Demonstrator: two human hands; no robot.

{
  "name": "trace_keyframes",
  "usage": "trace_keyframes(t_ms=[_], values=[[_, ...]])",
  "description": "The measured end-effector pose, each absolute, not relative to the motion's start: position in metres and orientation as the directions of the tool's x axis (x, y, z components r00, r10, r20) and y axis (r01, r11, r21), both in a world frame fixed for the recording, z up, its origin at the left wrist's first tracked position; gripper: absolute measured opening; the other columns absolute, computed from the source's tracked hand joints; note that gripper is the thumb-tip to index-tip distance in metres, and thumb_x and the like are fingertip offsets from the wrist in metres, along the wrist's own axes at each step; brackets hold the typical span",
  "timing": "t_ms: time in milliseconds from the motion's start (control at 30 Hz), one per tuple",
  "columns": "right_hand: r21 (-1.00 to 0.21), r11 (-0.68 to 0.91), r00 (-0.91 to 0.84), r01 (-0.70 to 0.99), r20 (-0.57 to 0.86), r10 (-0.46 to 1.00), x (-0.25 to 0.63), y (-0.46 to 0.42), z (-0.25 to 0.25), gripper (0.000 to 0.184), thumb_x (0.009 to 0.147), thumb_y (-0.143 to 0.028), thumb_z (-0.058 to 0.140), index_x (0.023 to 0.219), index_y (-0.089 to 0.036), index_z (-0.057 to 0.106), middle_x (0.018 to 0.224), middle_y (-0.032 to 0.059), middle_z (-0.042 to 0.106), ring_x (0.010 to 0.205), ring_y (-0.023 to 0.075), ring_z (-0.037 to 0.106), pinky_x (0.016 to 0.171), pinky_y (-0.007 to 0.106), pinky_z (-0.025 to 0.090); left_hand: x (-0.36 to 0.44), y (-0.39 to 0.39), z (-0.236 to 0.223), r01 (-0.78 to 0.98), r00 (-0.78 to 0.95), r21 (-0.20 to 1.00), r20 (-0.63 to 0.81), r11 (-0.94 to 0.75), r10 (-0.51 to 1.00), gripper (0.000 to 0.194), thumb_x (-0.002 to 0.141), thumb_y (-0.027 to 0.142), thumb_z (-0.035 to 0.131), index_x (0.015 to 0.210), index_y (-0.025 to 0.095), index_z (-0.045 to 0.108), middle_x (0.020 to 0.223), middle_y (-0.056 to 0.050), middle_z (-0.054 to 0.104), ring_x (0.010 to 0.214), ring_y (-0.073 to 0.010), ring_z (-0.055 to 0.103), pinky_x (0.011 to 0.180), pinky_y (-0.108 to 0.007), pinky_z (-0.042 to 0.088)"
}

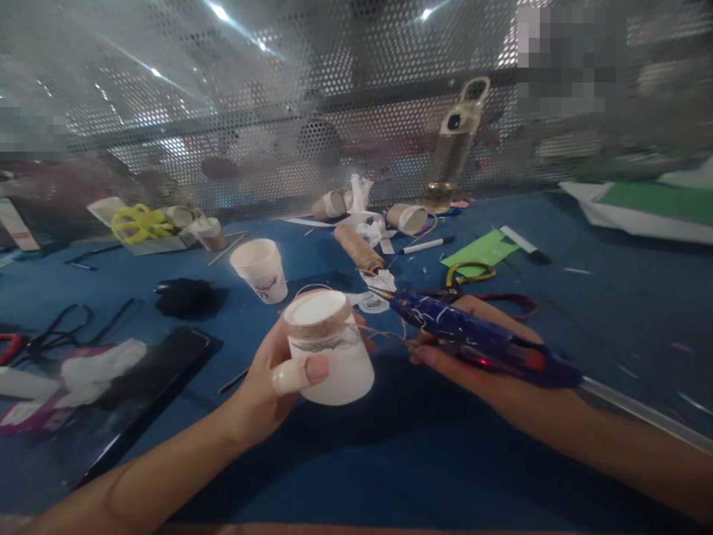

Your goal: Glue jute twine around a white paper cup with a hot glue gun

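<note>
My left hand point(287, 371) is wrapped round a white paper cup point(337, 375), which is tilted slightly, with its narrower end up. Twine point(320, 321) is wound in a band round that upper end. A beige bandage or tape covers part of the thumb. A blue hot glue gun point(457, 331) is in my right hand point(473, 357), its nozzle pointing left near the cup's upper edge and a clear glue stick point(640, 412) coming out of its back. Loose twine runs from the cup to my right fingertips, which seem to pinch it. Some fingers of both hands are hidden.
Stacked paper cups point(261, 271) stand behind the held cup, beside a twine roll point(359, 249). Scissors point(471, 273) and green paper point(482, 253) lie right. A black phone-like slab point(156, 386) lies left. A bottle point(454, 156) stands against the perforated metal screen point(250, 141).
</note>
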State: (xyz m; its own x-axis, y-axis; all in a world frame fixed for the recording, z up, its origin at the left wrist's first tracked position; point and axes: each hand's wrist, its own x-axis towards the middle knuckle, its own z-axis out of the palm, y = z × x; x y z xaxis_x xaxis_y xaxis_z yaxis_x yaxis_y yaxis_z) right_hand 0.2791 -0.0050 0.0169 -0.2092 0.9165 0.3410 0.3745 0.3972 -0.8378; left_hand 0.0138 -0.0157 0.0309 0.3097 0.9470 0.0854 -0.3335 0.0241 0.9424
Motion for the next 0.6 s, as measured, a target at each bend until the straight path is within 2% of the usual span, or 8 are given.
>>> trace_keyframes(t_ms=[167, 333, 500, 600], values=[[-0.892, 0.341, -0.246, 0.298, 0.273, 0.930, 0.276, -0.005, 0.020, 0.016, 0.090, -0.040, 0.081, 0.089, -0.029, 0.070, 0.081, -0.0007, 0.081, 0.078, 0.0220, 0.080, 0.068, 0.034, 0.065, 0.014, -0.016, 0.035, -0.381, 0.413, 0.922, 0.097, 0.075, 0.905, 0.057, 0.072, 0.042, 0.086, 0.123, 0.022, 0.071, 0.111, -0.011, 0.076, 0.094, -0.0326, 0.077, 0.081, -0.044, 0.062], [-0.901, 0.348, -0.211, 0.260, 0.299, 0.931, 0.273, -0.010, 0.024, 0.018, 0.090, -0.041, 0.081, 0.084, -0.031, 0.067, 0.069, -0.0039, 0.076, 0.064, 0.0199, 0.076, 0.065, 0.035, 0.063, 0.011, -0.014, 0.027, -0.293, 0.369, 0.954, 0.049, 0.066, 0.928, 0.063, 0.075, 0.045, 0.084, 0.131, 0.022, 0.068, 0.114, -0.014, 0.079, 0.107, -0.0365, 0.074, 0.090, -0.047, 0.058], [-0.811, 0.457, -0.219, 0.367, 0.402, 0.889, 0.277, -0.017, 0.023, 0.015, 0.093, -0.041, 0.078, 0.085, -0.030, 0.070, 0.086, 0.0010, 0.081, 0.081, 0.0227, 0.078, 0.068, 0.034, 0.061, 0.010, -0.013, 0.024, -0.244, 0.251, 0.968, 0.007, 0.056, 0.968, 0.054, 0.079, 0.039, 0.086, 0.129, 0.024, 0.071, 0.118, -0.009, 0.076, 0.112, -0.0304, 0.068, 0.091, -0.038, 0.054], [-0.750, 0.547, -0.215, 0.373, 0.504, 0.837, 0.279, -0.017, 0.027, 0.018, 0.091, -0.035, 0.077, 0.080, -0.030, 0.064, 0.097, -0.0001, 0.079, 0.086, 0.0216, 0.076, 0.072, 0.033, 0.060, 0.009, -0.013, 0.021, -0.255, 0.254, 0.966, 0.037, 0.030, 0.967, 0.054, 0.080, 0.038, 0.087, 0.130, 0.026, 0.072, 0.121, -0.008, 0.076, 0.115, -0.0298, 0.067, 0.098, -0.039, 0.053]])
